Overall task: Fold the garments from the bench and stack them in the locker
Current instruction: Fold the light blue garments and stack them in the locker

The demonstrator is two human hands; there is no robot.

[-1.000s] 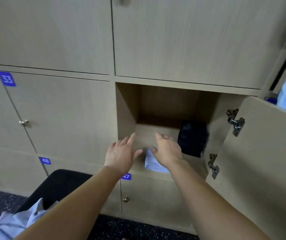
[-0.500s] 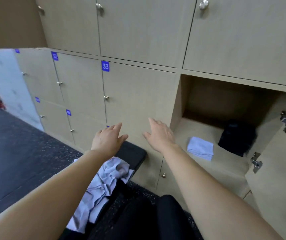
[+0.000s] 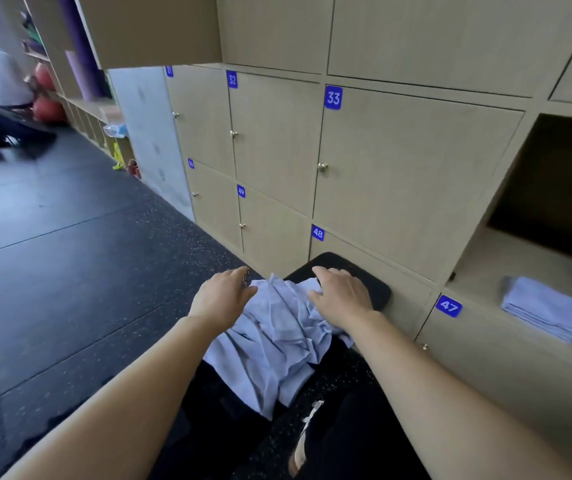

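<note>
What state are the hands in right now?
Left hand: open, fingers straight, beside the crumpled garment, holding nothing.
Right hand: open, fingers spread over the same garment, holding nothing.

Crumpled pale-blue garment (image 3: 277,344) on black bench (image 3: 374,289) — another folded (image 3: 542,306) in locker (image 3: 485,271).

Both hands have been withdrawn from the open locker (image 3: 506,258) on the right, where the folded cloth (image 3: 542,308) has been left lying. The left hand (image 3: 224,294) and the right hand (image 3: 341,294) have been brought down and leftward to the crumpled pale-blue garment (image 3: 277,341) on the black surface (image 3: 376,291), with fingers spread over its far end.
</note>
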